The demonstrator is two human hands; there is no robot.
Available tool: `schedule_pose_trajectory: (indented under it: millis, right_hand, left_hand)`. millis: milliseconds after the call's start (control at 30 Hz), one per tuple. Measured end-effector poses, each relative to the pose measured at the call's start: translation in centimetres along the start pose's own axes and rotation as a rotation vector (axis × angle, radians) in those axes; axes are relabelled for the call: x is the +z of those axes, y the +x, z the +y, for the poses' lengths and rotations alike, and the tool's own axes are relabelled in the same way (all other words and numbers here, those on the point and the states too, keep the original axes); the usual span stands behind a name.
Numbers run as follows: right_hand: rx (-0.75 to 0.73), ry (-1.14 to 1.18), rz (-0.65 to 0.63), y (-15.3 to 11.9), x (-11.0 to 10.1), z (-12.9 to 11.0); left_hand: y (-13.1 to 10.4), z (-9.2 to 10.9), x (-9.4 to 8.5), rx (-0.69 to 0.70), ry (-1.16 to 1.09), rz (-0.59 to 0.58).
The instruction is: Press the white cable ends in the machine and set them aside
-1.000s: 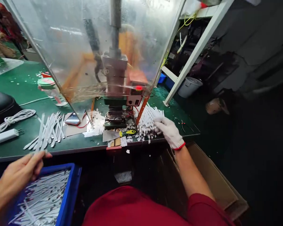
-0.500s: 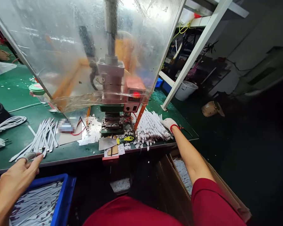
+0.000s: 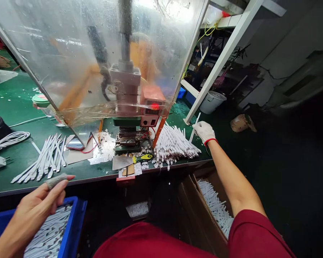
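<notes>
In the head view, my right hand (image 3: pixel 204 132), in a white glove, pinches one short white cable (image 3: pixel 196 126) that sticks up from its fingertips. It is just right of a heaped pile of white cables (image 3: pixel 174 143) with their plugs toward the table's front edge. My left hand (image 3: pixel 44 204) hovers in front of the table edge, its index finger wrapped in grey material. Its fingers are curled together and nothing shows in them. Beyond it a looser bunch of white cables (image 3: pixel 50 157) lies fanned on the green table (image 3: pixel 80 175).
A press (image 3: pixel 126 93) stands behind a clear shield (image 3: pixel 70 46), beside a red control box (image 3: pixel 152 107). A scraper (image 3: pixel 123 162) lies in front among white scraps. Below are a blue crate (image 3: pixel 75 218) and a cardboard box (image 3: pixel 191 208), both holding white strips. A white post (image 3: pixel 223 64) rises at right.
My right hand has lifted off the pile and moved right and up, with a white cable in its fingers. My left hand has moved right, away from the loose bunch.
</notes>
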State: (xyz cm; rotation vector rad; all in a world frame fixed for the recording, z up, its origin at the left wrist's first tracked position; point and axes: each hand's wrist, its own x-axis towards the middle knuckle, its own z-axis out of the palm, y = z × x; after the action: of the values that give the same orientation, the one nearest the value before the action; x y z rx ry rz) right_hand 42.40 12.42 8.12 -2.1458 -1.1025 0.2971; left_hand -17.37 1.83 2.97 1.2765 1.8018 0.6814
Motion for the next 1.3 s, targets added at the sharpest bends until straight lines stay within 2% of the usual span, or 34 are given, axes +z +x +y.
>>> schedule_pose_trajectory:
  millis: [67, 133, 200, 267, 367, 467, 600, 800, 1000, 1300]
  right_hand:
    - [-0.055, 0.064, 0.087, -0.5, -1.3, -1.7]
    - [-0.120, 0.230, 0.113, -1.7, -2.2, -3.7]
    - [-0.193, 0.448, 0.041, -3.8, -2.6, -5.7]
    - [-0.225, 0.649, -0.121, -6.7, -2.3, -7.6]
    - [-0.181, 0.801, -0.377, -11.9, -0.7, -9.6]
    - [-0.105, 0.824, -0.562, -16.6, 1.9, -10.4]
    - [-0.039, 0.848, -0.653, -20.0, 5.2, -10.2]
    - [-0.004, 0.891, -0.716, -20.4, 8.2, -10.1]
    - [-0.029, 0.841, -0.695, -21.2, 9.7, -10.9]
    - [-0.049, 0.784, -0.675, -22.0, 11.0, -10.5]
  left_hand:
    - [-1.5, 2.1, 2.4, 0.059, -0.140, -0.125]
    - [-2.6, 3.8, 5.1, 0.125, -0.201, -0.326]
    - [-3.6, 5.3, 8.0, 0.193, -0.213, -0.540]
    - [-4.3, 6.9, 11.0, 0.264, -0.236, -0.675]
    - [-4.9, 9.4, 14.8, 0.386, -0.281, -0.725]
    - [-5.0, 10.9, 17.1, 0.466, -0.319, -0.711]
    - [-4.9, 9.7, 17.6, 0.378, -0.445, -0.780]
    - [-5.2, 6.2, 16.1, 0.196, -0.493, -0.833]
    - [-5.6, 4.9, 15.1, 0.129, -0.507, -0.793]
    - [-6.0, 4.4, 15.2, 0.042, -0.512, -0.699]
